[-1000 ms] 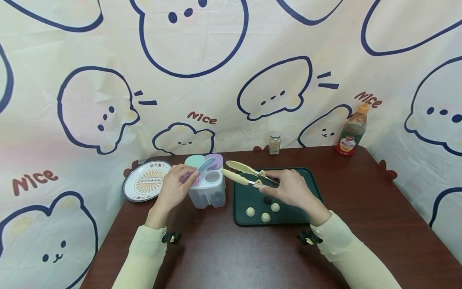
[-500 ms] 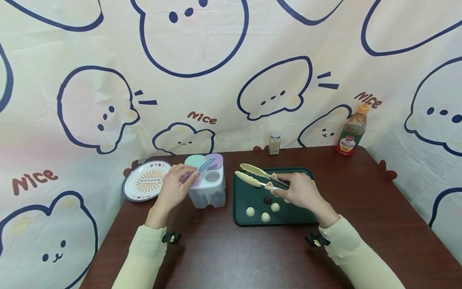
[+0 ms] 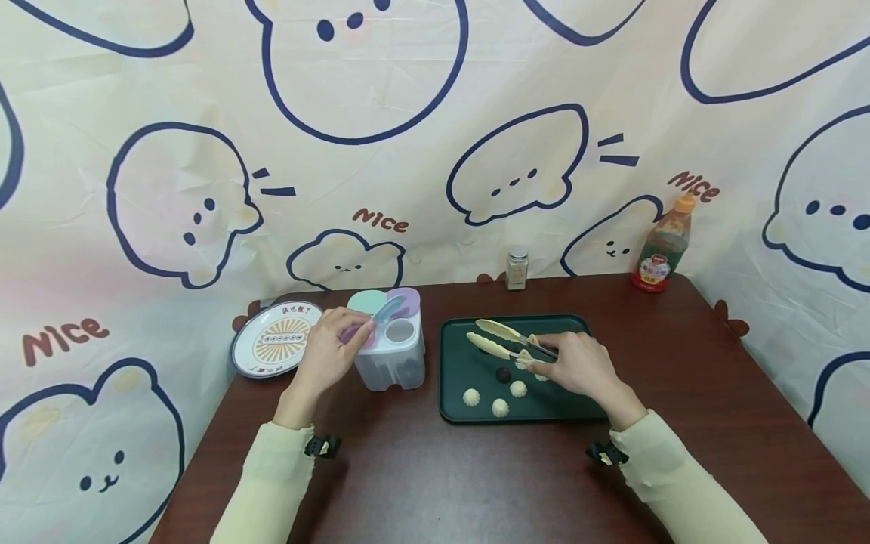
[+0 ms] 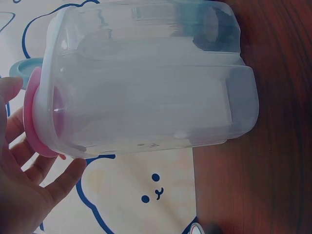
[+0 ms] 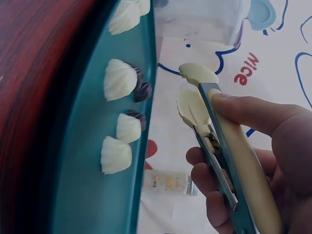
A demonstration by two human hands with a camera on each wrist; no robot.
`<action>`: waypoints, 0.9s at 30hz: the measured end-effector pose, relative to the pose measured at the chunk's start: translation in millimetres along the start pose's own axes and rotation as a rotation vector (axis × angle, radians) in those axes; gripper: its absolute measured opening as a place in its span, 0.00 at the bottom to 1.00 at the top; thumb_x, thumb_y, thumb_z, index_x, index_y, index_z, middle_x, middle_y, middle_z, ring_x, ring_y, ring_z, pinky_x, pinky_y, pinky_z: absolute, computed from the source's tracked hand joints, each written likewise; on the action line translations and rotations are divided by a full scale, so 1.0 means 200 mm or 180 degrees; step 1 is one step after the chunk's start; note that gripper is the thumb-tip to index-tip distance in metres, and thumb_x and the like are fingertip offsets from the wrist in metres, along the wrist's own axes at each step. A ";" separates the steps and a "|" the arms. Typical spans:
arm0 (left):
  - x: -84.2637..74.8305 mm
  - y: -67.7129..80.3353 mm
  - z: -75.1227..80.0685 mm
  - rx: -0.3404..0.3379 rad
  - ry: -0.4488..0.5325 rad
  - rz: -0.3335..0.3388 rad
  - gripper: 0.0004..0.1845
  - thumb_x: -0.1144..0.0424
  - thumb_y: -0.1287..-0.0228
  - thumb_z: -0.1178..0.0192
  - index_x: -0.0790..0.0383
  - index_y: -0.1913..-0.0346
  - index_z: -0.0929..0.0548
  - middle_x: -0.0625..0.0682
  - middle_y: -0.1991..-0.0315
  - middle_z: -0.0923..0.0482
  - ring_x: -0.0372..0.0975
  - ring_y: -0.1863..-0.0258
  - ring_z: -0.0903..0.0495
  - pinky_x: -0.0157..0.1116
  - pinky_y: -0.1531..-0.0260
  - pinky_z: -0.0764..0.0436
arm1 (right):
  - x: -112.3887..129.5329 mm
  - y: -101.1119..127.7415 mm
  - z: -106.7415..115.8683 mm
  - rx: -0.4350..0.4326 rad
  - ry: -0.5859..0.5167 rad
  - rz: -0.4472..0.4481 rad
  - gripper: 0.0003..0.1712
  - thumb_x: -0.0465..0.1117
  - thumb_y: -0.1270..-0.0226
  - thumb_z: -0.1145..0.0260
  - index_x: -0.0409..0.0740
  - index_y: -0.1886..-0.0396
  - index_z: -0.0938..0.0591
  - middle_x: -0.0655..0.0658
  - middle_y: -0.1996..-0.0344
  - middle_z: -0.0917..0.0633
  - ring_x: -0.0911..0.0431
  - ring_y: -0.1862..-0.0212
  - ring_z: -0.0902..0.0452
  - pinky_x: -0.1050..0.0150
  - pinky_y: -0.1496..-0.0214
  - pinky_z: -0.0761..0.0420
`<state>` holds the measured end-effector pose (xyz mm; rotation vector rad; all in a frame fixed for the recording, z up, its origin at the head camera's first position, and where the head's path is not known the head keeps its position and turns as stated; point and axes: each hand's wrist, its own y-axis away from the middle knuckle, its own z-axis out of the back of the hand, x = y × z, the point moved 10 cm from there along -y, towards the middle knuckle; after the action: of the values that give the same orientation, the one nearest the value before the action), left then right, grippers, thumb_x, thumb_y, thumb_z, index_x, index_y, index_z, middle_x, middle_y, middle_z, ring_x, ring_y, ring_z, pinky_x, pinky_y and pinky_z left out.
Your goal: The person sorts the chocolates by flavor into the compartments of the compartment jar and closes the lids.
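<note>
Right hand (image 3: 578, 366) gripping cream silicone tongs (image 3: 506, 344) over dark green tray (image 3: 455, 408); left hand (image 3: 326, 355) pinching clear seasoning box's pink lid (image 4: 41, 122); risk: tongs nudging small white dumplings (image 3: 500, 408) off.

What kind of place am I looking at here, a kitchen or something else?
Probably a staged tabletop set for food handling, not a working kitchen. A dark wooden table is fenced in by a cartoon-bear cloth backdrop, and on it sit a green tray of small pastries and a sauce bottle.

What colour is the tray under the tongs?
Dark green tray, clearest in the head view; tongs above it.
</note>
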<state>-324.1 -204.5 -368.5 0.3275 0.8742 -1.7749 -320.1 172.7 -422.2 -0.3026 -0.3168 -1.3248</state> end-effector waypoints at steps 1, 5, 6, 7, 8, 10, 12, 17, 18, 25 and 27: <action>0.00 0.00 0.00 0.0000 -0.0004 -0.0008 0.18 0.47 0.29 0.41 0.57 0.53 0.12 0.52 0.52 0.16 0.45 0.46 0.26 0.50 0.45 0.28 | -0.01 0.00 0.00 0.0013 0.0002 -0.0006 0.34 0.57 0.42 0.27 0.47 0.38 0.18 0.38 0.53 0.12 0.54 0.72 0.28 0.62 0.79 0.32; -0.01 0.00 0.00 -0.0016 0.0000 -0.0031 0.18 0.47 0.30 0.41 0.58 0.53 0.12 0.52 0.53 0.16 0.44 0.47 0.26 0.50 0.45 0.28 | -0.03 -0.01 -0.02 0.0067 0.0001 -0.0025 0.34 0.57 0.42 0.27 0.47 0.38 0.18 0.37 0.52 0.12 0.54 0.71 0.28 0.62 0.79 0.32; -0.01 0.00 0.01 -0.0016 0.0000 -0.0034 0.18 0.47 0.30 0.41 0.58 0.53 0.12 0.52 0.53 0.16 0.44 0.47 0.26 0.50 0.45 0.28 | -0.03 -0.01 -0.03 0.0075 0.0010 -0.0024 0.34 0.57 0.42 0.27 0.47 0.38 0.18 0.37 0.50 0.13 0.54 0.70 0.27 0.62 0.79 0.32; -0.01 0.00 0.01 -0.0015 -0.0001 -0.0034 0.18 0.47 0.30 0.41 0.58 0.53 0.12 0.51 0.53 0.16 0.44 0.47 0.26 0.50 0.45 0.28 | -0.04 -0.01 -0.03 0.0088 0.0019 -0.0034 0.34 0.57 0.42 0.27 0.47 0.38 0.18 0.36 0.49 0.13 0.54 0.70 0.27 0.62 0.79 0.32; -0.01 0.00 0.01 -0.0016 -0.0002 -0.0026 0.18 0.47 0.30 0.41 0.57 0.53 0.12 0.51 0.53 0.16 0.44 0.47 0.26 0.49 0.45 0.28 | -0.04 -0.02 -0.04 0.0099 0.0025 -0.0034 0.34 0.58 0.42 0.27 0.47 0.38 0.18 0.36 0.48 0.14 0.54 0.69 0.27 0.62 0.78 0.32; -0.01 -0.01 0.00 -0.0007 -0.0009 -0.0019 0.18 0.47 0.29 0.41 0.57 0.53 0.12 0.51 0.53 0.16 0.44 0.46 0.26 0.49 0.44 0.28 | -0.05 -0.02 -0.04 0.0118 0.0035 -0.0047 0.34 0.58 0.42 0.27 0.47 0.39 0.18 0.36 0.47 0.14 0.54 0.69 0.27 0.62 0.78 0.32; -0.01 -0.01 0.00 0.0013 -0.0005 0.0007 0.18 0.46 0.29 0.41 0.57 0.53 0.13 0.51 0.52 0.16 0.44 0.46 0.26 0.50 0.44 0.28 | -0.06 -0.02 -0.05 0.0134 0.0030 -0.0065 0.34 0.58 0.42 0.26 0.47 0.39 0.18 0.36 0.48 0.14 0.54 0.70 0.27 0.62 0.79 0.32; -0.01 0.00 0.00 0.0053 0.0033 0.0055 0.18 0.47 0.29 0.41 0.57 0.52 0.13 0.52 0.52 0.16 0.45 0.46 0.26 0.50 0.43 0.28 | -0.07 -0.03 -0.06 0.0159 0.0035 -0.0072 0.32 0.56 0.43 0.26 0.47 0.41 0.16 0.41 0.58 0.12 0.55 0.73 0.29 0.62 0.79 0.32; -0.01 0.00 0.00 0.0056 0.0047 0.0065 0.18 0.47 0.30 0.41 0.57 0.53 0.13 0.52 0.52 0.16 0.45 0.46 0.26 0.50 0.44 0.29 | -0.07 -0.02 -0.06 0.0165 0.0046 -0.0065 0.32 0.56 0.43 0.26 0.47 0.41 0.16 0.42 0.59 0.12 0.55 0.74 0.29 0.62 0.80 0.32; -0.01 0.00 0.00 0.0070 0.0050 0.0084 0.18 0.47 0.29 0.41 0.57 0.52 0.13 0.52 0.52 0.16 0.45 0.45 0.27 0.51 0.43 0.29 | -0.07 -0.03 -0.08 0.0172 0.0126 -0.0008 0.31 0.57 0.43 0.27 0.47 0.42 0.15 0.42 0.60 0.11 0.56 0.75 0.30 0.62 0.81 0.34; -0.01 0.00 0.00 0.0069 0.0051 0.0080 0.18 0.47 0.29 0.41 0.57 0.52 0.13 0.52 0.52 0.16 0.45 0.45 0.27 0.51 0.43 0.29 | -0.07 -0.03 -0.08 0.0175 0.0147 -0.0001 0.31 0.57 0.43 0.26 0.47 0.42 0.15 0.42 0.59 0.11 0.55 0.74 0.29 0.62 0.81 0.33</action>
<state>-322.8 -203.0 -367.0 0.3656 0.8592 -1.7618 -328.0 176.6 -442.2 -0.2256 -0.3140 -1.3193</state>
